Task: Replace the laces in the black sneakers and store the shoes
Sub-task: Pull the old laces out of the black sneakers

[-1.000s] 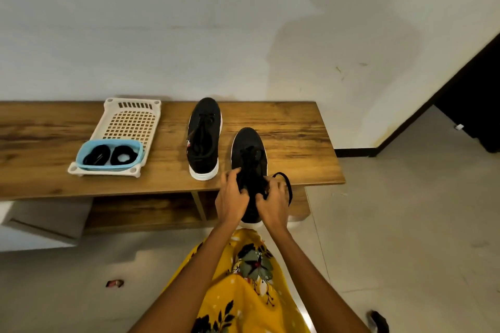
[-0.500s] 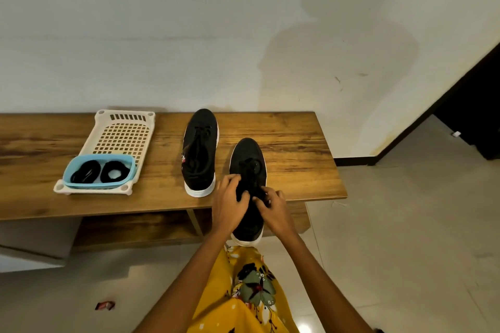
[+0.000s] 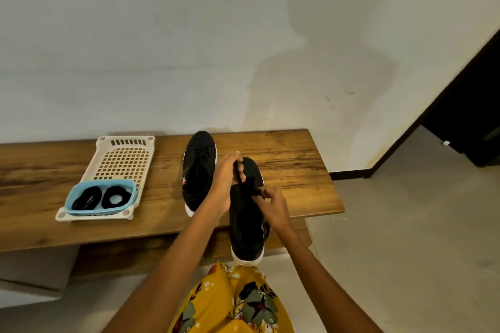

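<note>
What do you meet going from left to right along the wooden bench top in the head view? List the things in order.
Blue tray of coiled black laces → white perforated basket → black sneaker lying on the bench → sneaker being worked on by both hands.

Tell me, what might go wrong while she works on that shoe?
The near shoe juts past the bench edge, heel over the floor; a hard tug by the left hand or right hand on the lace could tip it off. The left forearm crosses the other shoe and might nudge it.
</note>
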